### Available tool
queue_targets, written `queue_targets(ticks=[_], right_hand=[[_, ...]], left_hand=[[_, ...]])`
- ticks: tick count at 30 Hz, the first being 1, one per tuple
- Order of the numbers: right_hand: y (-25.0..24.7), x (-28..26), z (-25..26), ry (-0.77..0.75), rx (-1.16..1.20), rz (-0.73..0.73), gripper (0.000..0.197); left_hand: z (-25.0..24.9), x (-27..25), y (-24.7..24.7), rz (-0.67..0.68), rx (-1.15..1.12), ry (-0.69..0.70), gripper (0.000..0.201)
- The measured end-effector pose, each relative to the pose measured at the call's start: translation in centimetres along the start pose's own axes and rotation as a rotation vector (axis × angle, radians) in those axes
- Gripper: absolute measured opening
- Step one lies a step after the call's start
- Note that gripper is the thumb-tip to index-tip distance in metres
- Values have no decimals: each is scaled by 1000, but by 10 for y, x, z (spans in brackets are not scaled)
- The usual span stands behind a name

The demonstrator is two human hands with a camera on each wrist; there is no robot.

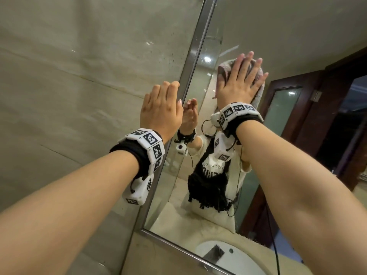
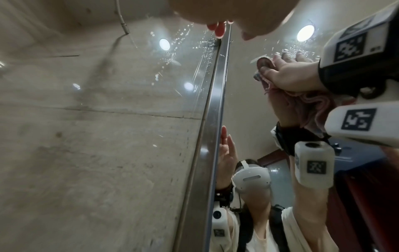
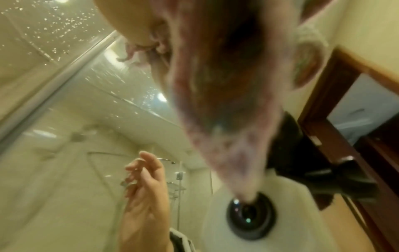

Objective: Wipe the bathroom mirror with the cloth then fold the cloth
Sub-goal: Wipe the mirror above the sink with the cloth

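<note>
**Pink cloth pressed flat to the mirror glass**

The right hand (image 1: 241, 82) lies flat with its fingers (image 1: 246, 60) straight and spread, pressing the crumpled pink terry cloth (image 1: 223, 71) against the metal-framed wall mirror (image 1: 210, 195), high on the glass and near its left frame strip. The cloth bunches out past the palm on the left and hangs below the wrist; in the right wrist view a loose fold (image 3: 226, 102) droops toward the lens.

The left hand (image 1: 161, 110) is released, holding nothing, its straight fingers (image 1: 172, 88) resting against the steel frame strip (image 1: 195, 44) where the mirror meets the beige stone wall (image 1: 79, 76). Water droplets (image 2: 194, 39) speckle the wall beside the frame. Below the mirror, a white basin (image 1: 234, 259) sits in the bench.
</note>
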State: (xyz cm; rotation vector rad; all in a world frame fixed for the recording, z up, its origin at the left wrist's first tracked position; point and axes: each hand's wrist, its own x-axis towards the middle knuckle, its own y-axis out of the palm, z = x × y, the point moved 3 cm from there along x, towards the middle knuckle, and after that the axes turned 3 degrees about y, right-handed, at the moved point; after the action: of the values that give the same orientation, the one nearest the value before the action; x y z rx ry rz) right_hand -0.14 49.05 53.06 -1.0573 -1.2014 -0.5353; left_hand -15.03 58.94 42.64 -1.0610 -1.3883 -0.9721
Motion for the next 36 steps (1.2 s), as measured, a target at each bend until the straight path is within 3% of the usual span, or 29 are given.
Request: queue_targets(ticks=[2,4,6,10,13,22,30,36], right_hand=[[1,-12,-1,89,28,-20,68],[4,-25,-1,84,13,-1,68],[9,-33,1,-41,-47,40,67],[16,-31,14,-443,-215,158,65],[14,-19,25,-538,-246,180,65],[3,23,61,-432,-166,172,66],[-6,46,54,-382,-132,161,66],[-17,57,28,-216,-88,110,67]], left_hand=[[0,0,-1,7,-2,5,35],[-1,-1,-1,14,0,7,35],[-2,-1,-1,23,7,-5,35],[-2,0,0,47,21,-40,36],[-2,0,0,49,27,-20,37],[-1,0,3,79,37,-43,41],[-2,1,1,117,14,-58,41],[-1,0,3,89,26,-29,43]])
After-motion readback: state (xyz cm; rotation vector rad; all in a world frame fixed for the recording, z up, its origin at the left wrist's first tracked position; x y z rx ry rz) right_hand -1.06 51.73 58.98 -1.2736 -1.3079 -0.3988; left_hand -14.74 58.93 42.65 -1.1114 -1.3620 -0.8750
